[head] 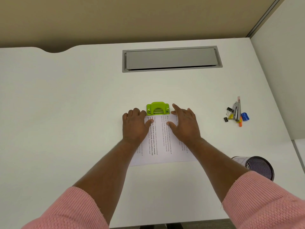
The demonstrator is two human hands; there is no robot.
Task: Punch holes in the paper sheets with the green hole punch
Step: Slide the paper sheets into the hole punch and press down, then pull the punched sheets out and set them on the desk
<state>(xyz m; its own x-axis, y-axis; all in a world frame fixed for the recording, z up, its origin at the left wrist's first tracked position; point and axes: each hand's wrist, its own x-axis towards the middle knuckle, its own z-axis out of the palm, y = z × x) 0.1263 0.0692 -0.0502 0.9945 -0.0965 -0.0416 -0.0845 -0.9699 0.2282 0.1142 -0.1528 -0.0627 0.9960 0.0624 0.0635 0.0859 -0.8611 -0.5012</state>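
Note:
The green hole punch (157,108) stands on the white desk, its slot facing me. Printed paper sheets (160,142) lie flat in front of it, their far edge at or just inside the punch's slot. My left hand (134,125) rests flat on the left part of the sheets, fingers beside the punch's left end. On the right part of the sheets my right hand (184,123) lies with spread fingers, the fingertips reaching past the paper edge next to the punch's right end. Neither hand grips anything.
A grey cable hatch (171,59) is set into the desk at the back. A stapler, binder clips and small coloured items (236,111) lie at the right. A dark mesh pen cup (257,166) stands near my right forearm. A partition wall (280,80) bounds the right side.

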